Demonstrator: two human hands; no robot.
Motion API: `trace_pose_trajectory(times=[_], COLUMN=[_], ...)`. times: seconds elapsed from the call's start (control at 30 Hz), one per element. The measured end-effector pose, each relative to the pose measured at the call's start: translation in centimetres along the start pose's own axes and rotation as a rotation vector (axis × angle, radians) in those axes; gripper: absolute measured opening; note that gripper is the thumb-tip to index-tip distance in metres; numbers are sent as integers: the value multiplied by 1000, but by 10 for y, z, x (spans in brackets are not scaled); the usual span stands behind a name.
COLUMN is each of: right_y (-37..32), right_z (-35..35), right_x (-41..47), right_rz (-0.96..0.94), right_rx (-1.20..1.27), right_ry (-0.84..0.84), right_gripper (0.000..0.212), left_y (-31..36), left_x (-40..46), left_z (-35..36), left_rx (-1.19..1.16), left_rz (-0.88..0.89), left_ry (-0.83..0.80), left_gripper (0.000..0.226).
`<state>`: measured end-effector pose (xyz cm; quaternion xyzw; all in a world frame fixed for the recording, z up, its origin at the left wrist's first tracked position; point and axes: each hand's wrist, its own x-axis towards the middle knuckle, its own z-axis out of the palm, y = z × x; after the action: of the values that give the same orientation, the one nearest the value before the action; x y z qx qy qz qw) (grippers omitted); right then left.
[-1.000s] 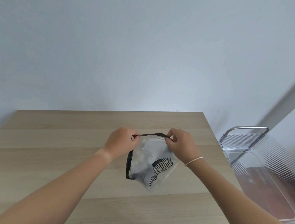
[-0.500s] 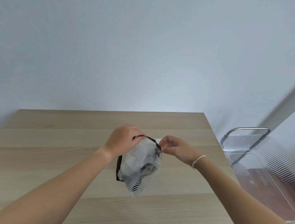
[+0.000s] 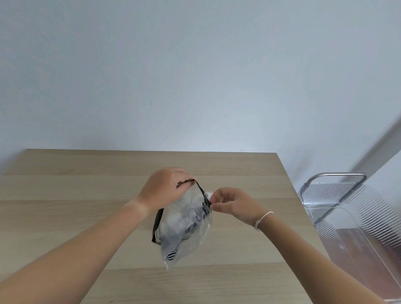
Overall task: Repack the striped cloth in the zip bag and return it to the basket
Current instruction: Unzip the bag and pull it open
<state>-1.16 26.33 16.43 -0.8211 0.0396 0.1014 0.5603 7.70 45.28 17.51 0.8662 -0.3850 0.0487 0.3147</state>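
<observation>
A clear zip bag with black edging hangs above the wooden table. Inside it shows the black-and-white striped cloth, bunched toward the lower part. My left hand grips the bag's top left corner by the black zip strip. My right hand pinches the zip strip at the top right corner with thumb and forefinger. The clear ribbed basket with a metal handle stands beside the table at the right.
A plain pale wall rises behind the table. The table's right edge runs close to the basket. A white band sits on my right wrist.
The bag has turned from flat and stretched wide to hanging narrower and tilted. My right hand moved inward and down along the zip strip; my left hand kept its corner.
</observation>
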Motion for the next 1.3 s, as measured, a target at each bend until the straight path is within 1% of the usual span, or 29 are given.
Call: trace_pose_trajectory(times=[0.07,0.2,0.33,0.43,0.5,0.6,0.63,0.7,0.77,0.8,0.87,0.93,1.0,1.1,1.2,1.3], right_y=[-2,-4,-4,-2,-1,-3,-4,-8,-12,-14,-17,-18,-17,-12,-1,5], right_z=[1,0,-3,-6,-7,-3,-1,2,2,2,3,4,3,1,4,8], right_x=[0,-1,-1,0,1,1,1,1,0,0,0,0,1,0,-5,-9], right_rz=[-5,-37,-136,-192,-239,-345,-375,-428,-480,-500,-521,-506,-438,-272,-138,-101], right_rx=[-45,-29,-28,-59,-202,-575,-652,-692,-698,-693,-671,-637,-534,-259,-14,106], right_ry=[-3,21,160,297,411,607,650,692,682,658,594,547,498,398,213,90], right_gripper=[19,22,25,25,22,11,9,9,10,9,6,6,9,17,14,5], left_y=[2,-3,-8,-8,-7,-1,1,4,8,11,15,19,21,23,24,25], left_x=[0,0,-1,-3,-4,-5,-5,-2,1,3,8,12,15,14,11,9], left_z=[1,0,-1,0,2,6,8,9,10,9,7,4,3,4,4,3], left_rx=[13,13,20,16,11,15,30,70,109,119,114,110,117,55,34,28], left_rz=[3,-36,-52,-51,-60,-93,-112,-154,-157,-136,-63,7,43,39,33,39], left_ry=[-6,-15,-20,-16,-18,-17,-21,-41,-43,-33,-23,-37,-43,15,49,55], left_gripper=[18,18,18,16,17,15,14,14,14,18,27,26,20,17,16,15])
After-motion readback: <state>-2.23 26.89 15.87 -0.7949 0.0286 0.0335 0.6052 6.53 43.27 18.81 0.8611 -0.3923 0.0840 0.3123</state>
